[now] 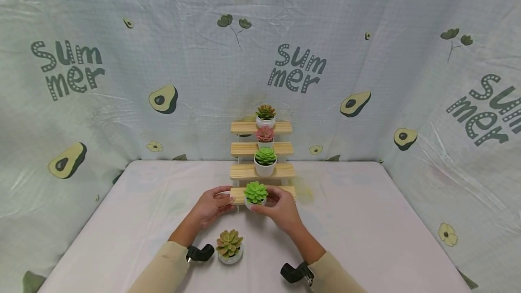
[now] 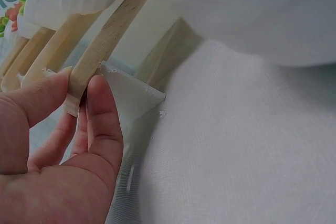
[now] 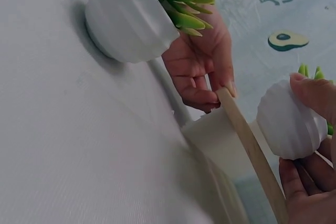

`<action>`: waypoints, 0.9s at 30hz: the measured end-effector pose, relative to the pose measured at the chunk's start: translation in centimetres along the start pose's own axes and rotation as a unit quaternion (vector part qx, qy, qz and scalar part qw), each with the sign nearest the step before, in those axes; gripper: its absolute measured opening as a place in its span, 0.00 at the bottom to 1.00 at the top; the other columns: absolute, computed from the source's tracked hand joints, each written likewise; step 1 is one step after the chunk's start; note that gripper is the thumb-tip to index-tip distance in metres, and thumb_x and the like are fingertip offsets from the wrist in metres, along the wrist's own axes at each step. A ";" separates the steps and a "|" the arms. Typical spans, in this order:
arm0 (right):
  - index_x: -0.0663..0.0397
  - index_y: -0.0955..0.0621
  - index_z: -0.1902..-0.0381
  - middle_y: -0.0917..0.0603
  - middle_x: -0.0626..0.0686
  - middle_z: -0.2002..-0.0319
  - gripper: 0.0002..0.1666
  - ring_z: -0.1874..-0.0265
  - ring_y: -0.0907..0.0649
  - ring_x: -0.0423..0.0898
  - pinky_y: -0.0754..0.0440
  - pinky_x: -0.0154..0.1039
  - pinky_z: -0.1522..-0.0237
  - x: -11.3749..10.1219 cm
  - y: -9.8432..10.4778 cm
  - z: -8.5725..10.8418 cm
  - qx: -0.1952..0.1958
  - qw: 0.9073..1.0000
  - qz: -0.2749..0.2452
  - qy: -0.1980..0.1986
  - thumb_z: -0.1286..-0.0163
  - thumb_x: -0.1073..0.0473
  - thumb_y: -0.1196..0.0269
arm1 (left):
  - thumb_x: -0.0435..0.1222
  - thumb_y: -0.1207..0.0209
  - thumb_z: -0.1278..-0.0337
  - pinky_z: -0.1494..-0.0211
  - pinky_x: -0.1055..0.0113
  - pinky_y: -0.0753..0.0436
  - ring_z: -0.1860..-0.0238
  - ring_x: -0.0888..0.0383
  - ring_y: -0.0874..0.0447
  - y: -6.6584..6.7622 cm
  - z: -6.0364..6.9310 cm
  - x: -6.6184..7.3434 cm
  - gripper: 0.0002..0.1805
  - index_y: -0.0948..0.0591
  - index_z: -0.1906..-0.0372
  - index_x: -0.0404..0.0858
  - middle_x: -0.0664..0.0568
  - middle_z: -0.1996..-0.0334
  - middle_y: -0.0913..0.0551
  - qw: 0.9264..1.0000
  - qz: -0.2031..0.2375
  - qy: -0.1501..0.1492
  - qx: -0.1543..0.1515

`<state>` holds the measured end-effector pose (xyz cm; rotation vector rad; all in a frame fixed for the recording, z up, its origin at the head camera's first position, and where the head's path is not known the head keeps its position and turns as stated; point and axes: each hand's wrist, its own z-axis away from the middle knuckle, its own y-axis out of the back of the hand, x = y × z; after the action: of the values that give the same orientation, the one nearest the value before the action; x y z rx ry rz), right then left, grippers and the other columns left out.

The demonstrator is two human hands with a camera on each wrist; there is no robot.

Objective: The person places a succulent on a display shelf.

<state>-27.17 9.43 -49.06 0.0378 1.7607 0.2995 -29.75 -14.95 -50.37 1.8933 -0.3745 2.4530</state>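
A small stepped plant stand with wooden slats (image 1: pixel 240 172) stands at the back of the table. My left hand (image 1: pixel 210 207) pinches the left end of its lowest slat (image 2: pixel 105 40) between thumb and fingers. With my right hand (image 1: pixel 282 209) I grip a bright green succulent in a white ribbed pot (image 3: pixel 291 121), at the lowest slat; whether the pot bears on the slat I cannot tell. Higher slats carry a green succulent (image 1: pixel 265 159), a pink succulent (image 1: pixel 265 134) and a brownish-green succulent (image 1: pixel 266 113), one per slat, in white pots.
Another potted succulent (image 1: pixel 229 245), yellow-green with reddish tints, stands on the white table (image 1: pixel 346 220) between my forearms. Behind the stand hangs a printed cloth (image 1: pixel 203 80) with avocados and lettering, which also covers both sides.
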 end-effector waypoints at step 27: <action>0.59 0.16 0.44 0.12 0.58 0.49 0.34 0.51 0.11 0.51 0.10 0.40 0.54 -0.4 -1.5 -2.2 0.026 0.998 0.050 -0.007 0.46 0.51 0.19 | 0.27 0.43 0.28 0.54 0.69 0.12 0.60 0.61 0.14 0.0 0.0 0.0 0.30 0.37 0.26 0.26 0.51 0.58 0.15 1.000 -0.005 0.000 -0.005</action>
<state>-29.03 7.48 -48.60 0.1667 1.7548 0.3255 -29.75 -14.92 -50.41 1.8877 -0.3743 2.4391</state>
